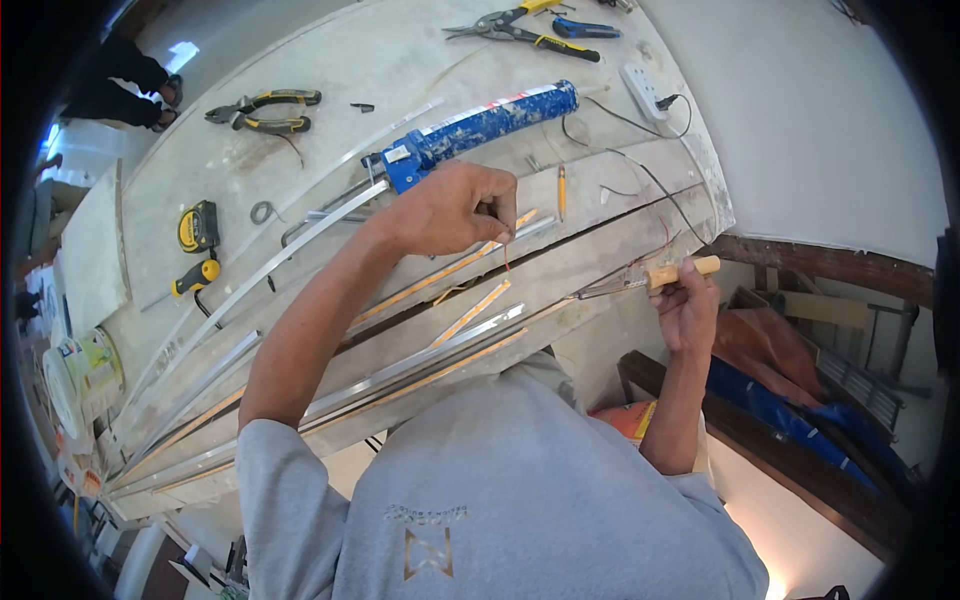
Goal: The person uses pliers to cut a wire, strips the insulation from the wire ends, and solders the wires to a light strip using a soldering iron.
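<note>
Red wire [506,252] is hanging thin and short from the pinched fingertips of the left hand [450,208], just above the bench [300,60] and the long aluminium channels [300,235] with amber LED strip [470,312] lying in them. Right hand [688,305] is gripping closed around the wooden handle of a soldering iron [660,275], its metal tip pointing left toward the wire's lower end but standing apart from it.

Judgement: the wire end is needing to be kept steady on the strip's contact while the tip is brought in low and level; a firm wrist rest on the bench edge would be helping.

Surroundings: blue caulking gun [480,128] is lying just beyond the left hand. Pencil [561,192] is lying to its right, black cable [650,175] trailing from the white socket block [645,90] across the working line and posing a snag risk. Tin snips [520,30] are lying far, pliers [262,110] and tape measure [198,227] at left. Another person's legs [125,80] are showing far left.
</note>
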`<state>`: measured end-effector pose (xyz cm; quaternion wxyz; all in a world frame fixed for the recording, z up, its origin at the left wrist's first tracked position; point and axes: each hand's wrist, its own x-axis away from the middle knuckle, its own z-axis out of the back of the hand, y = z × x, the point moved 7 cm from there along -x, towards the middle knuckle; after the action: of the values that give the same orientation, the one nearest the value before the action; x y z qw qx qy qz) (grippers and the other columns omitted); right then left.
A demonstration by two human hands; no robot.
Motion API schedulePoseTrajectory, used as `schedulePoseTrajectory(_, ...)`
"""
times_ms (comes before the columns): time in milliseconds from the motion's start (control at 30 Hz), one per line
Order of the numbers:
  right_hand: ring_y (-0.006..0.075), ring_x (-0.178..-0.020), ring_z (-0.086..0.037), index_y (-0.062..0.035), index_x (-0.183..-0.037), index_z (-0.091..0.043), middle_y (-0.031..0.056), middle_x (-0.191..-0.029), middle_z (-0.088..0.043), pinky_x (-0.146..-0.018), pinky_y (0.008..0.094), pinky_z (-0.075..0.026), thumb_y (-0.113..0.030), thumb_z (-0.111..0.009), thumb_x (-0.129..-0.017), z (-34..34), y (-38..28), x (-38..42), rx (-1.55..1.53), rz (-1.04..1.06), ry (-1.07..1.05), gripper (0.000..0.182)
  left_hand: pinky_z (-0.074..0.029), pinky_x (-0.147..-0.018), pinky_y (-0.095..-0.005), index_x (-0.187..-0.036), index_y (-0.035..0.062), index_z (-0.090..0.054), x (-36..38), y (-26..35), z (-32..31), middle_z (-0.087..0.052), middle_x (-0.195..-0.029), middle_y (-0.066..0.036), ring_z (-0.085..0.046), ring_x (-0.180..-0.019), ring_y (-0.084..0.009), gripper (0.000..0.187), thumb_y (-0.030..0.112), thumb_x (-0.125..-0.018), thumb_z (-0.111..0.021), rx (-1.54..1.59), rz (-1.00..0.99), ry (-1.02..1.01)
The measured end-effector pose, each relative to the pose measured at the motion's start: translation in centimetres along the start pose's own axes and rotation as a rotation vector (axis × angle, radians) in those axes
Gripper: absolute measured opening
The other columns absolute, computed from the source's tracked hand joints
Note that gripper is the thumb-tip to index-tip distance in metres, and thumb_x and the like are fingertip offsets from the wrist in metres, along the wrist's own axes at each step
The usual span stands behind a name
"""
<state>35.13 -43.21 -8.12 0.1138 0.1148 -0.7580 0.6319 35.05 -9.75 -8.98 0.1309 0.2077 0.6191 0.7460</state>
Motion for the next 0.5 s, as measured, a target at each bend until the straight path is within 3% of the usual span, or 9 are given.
schedulePoseTrajectory(133, 0.0226, -0.065, -0.071, 0.0054, -0.101, -0.058, 0.019, -0.087, -0.071, -0.056, 0.0319, -0.063, -0.017, -0.065, -0.097, 0.0, 0.5, 0.1, -0.026, -0.019, 0.015, 0.023, -0.052, -0.075, -0.0317, -0.083, 0.001, -0.066, -0.5, 0.2, -0.4, -0.072, -0.082, -0.006, -0.067, -0.08, -0.0146, 0.009, -0.004, -0.081, -0.073, -0.091, -0.056, -0.03)
schedulePoseTrajectory(200, 0.0228, -0.066, -0.071, 0.0056, -0.102, -0.058, 0.019, -0.087, -0.071, -0.057, 0.0321, -0.064, -0.016, -0.065, -0.097, 0.0, 0.9, 0.1, -0.03, -0.032, 0.022, 0.023, -0.05, -0.068, -0.0354, -0.079, 0.0018, -0.065, -0.8, 0.2, -0.6, -0.071, -0.079, -0.009, -0.068, -0.076, -0.0229, 0.009, -0.002, -0.076, -0.073, -0.107, -0.169, -0.024)
schedulePoseTrajectory(300, 0.0231, -0.067, -0.072, 0.006, -0.104, -0.059, 0.0191, -0.089, -0.071, -0.058, 0.0324, -0.064, -0.015, -0.065, -0.096, -0.4, 1.4, 0.0, -0.032, -0.044, 0.019, 0.024, -0.05, -0.068, -0.0386, -0.078, 0.0025, -0.064, -1.2, 0.5, -1.2, -0.071, -0.079, -0.011, -0.068, -0.077, -0.0287, 0.007, 0.0, -0.076, -0.071, -0.186, -0.255, -0.074)
schedulePoseTrajectory(433, 0.0233, -0.069, -0.072, 0.0067, -0.107, -0.058, 0.0192, -0.091, -0.07, -0.058, 0.0327, -0.064, -0.014, -0.065, -0.096, -0.8, 1.7, -0.1, -0.025, -0.053, 0.012, 0.025, -0.049, -0.07, -0.0409, -0.077, 0.0032, -0.063, -2.1, 1.1, -1.6, -0.069, -0.078, -0.011, -0.067, -0.08, -0.0314, 0.006, 0.001, -0.076, -0.069, -0.267, -0.269, -0.141)
schedulePoseTrajectory(500, 0.0234, -0.069, -0.072, 0.0063, -0.107, -0.058, 0.0186, -0.091, -0.07, -0.058, 0.0326, -0.064, -0.014, -0.066, -0.095, -0.9, 1.9, -0.2, -0.011, -0.06, 0.002, 0.024, -0.045, -0.087, -0.0362, -0.079, 0.0098, -0.068, -2.5, 0.9, -2.0, -0.069, -0.077, -0.003, -0.063, -0.083, -0.0221, 0.009, 0.001, -0.078, -0.071, -0.346, -0.291, -0.169)
